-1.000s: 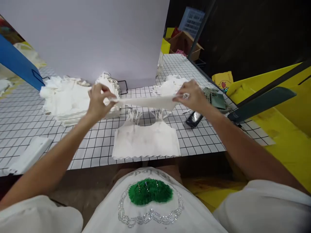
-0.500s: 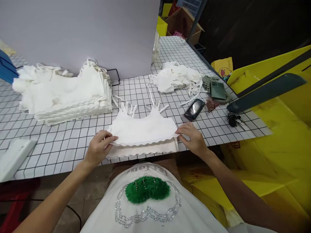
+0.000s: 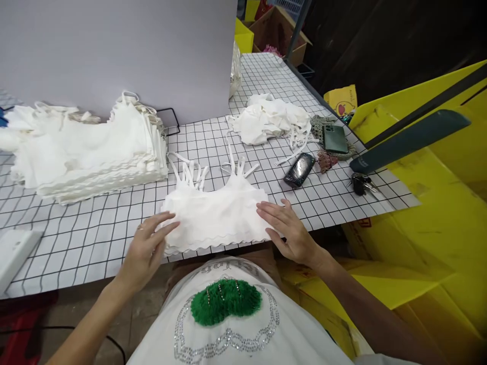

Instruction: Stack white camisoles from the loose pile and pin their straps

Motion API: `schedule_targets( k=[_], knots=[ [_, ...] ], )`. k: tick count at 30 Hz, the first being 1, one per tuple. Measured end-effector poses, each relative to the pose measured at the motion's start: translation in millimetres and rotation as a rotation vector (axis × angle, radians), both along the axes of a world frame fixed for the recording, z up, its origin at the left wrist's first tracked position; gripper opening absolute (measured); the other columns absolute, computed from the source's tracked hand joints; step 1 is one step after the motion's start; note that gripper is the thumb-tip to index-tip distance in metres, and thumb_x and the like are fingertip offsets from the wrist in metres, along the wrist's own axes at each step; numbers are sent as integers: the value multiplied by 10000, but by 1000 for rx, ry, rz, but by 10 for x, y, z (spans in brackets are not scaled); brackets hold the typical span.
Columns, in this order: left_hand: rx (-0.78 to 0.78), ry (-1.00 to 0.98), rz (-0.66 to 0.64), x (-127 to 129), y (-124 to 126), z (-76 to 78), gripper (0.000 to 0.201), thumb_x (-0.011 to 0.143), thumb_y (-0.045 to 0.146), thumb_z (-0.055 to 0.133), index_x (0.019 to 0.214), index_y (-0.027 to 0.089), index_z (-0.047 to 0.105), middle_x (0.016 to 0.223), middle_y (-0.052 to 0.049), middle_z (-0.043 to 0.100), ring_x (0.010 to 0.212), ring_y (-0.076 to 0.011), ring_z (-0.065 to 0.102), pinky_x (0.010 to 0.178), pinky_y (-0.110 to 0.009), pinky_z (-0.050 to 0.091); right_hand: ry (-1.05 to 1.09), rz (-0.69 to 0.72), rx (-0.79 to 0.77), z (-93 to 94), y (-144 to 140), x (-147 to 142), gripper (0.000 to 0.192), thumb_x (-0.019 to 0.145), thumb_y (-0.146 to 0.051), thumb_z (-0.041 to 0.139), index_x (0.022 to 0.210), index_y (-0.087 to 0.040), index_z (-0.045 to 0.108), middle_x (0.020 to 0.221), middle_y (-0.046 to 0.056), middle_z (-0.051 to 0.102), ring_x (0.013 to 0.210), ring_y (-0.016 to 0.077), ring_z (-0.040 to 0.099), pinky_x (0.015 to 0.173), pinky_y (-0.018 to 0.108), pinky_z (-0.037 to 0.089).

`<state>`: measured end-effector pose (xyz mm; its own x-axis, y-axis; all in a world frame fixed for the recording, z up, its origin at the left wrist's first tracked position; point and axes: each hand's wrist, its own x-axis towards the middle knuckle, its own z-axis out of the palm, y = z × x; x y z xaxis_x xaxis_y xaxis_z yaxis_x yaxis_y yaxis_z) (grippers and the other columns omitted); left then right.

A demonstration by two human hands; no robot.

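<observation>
A white strappy crop top (image 3: 216,215) lies flat at the table's front edge, its thin straps spread away from me and its wavy hem towards me. My left hand (image 3: 146,246) is at its left side, fingers stretched out and apart over the edge of the cloth. On the right side, my right hand (image 3: 287,228) rests with extended fingers on the fabric. Neither hand grips anything. To the left stands a thick stack of similar white tops (image 3: 95,152), and beyond the top lies a loose heap of white garments (image 3: 272,119).
A black plastic-wrapped item (image 3: 300,171), a dark green phone (image 3: 335,139) and keys (image 3: 361,184) lie on the right of the checked table (image 3: 205,134). A grey panel (image 3: 117,50) stands behind. Yellow sheets (image 3: 437,213) hang beside the right edge. A white box-like object (image 3: 17,253) sits at left.
The hem has come down towards me, covering the layer beneath. Both hands have released the hem corners, and their fingers are now spread on the sides of the top.
</observation>
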<state>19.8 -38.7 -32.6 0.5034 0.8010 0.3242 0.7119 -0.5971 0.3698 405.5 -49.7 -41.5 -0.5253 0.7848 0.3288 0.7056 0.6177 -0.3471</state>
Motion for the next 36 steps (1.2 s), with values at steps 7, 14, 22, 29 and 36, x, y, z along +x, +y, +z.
schedule_targets(
  k=[7, 14, 22, 29, 36],
  knots=[
    [-53, 218, -77, 105, -130, -293, 536, 1030, 283, 441, 1555, 221, 350, 1600, -126, 382, 1526, -297, 251, 1205, -568, 313, -258, -26, -62, -280, -149, -18, 722, 1030, -454, 407, 1621, -223, 62, 1602, 186, 325, 1500, 360, 303, 1132, 744, 209],
    [-83, -217, 214, -34, 229, -137, 256, 968, 293, 542, 1145, 226, 714, 1179, -120, 714, 1089, -261, 685, 900, -430, 591, -35, -32, 64, -109, 155, -26, 534, 1018, -311, 457, 1543, -291, 364, 1400, 140, 611, 1322, 364, 550, 1065, 690, 372],
    [-368, -285, 578, 246, 1361, -88, 225, 832, 394, 644, 741, 195, 698, 658, -40, 661, 647, -206, 597, 664, -338, 467, 188, 105, 26, 280, 1377, -1015, 215, 971, -208, 522, 1072, -208, 711, 919, 93, 710, 936, 275, 616, 855, 485, 524],
    [-384, -426, 650, 381, 1527, -307, 147, 755, 259, 664, 642, 210, 582, 511, 25, 550, 567, -168, 535, 621, -298, 404, 289, 21, -527, 231, 1777, -1540, 141, 883, -142, 586, 829, -197, 703, 893, 52, 688, 827, 193, 638, 781, 359, 538],
    [-345, -619, 508, 322, 1370, -236, 168, 793, 369, 639, 779, 205, 672, 532, 54, 456, 521, -119, 405, 555, -261, 358, 491, -72, -1115, 307, 2056, -1876, 351, 963, -311, 547, 677, -139, 656, 666, 38, 594, 624, 134, 592, 609, 317, 602]
  ],
)
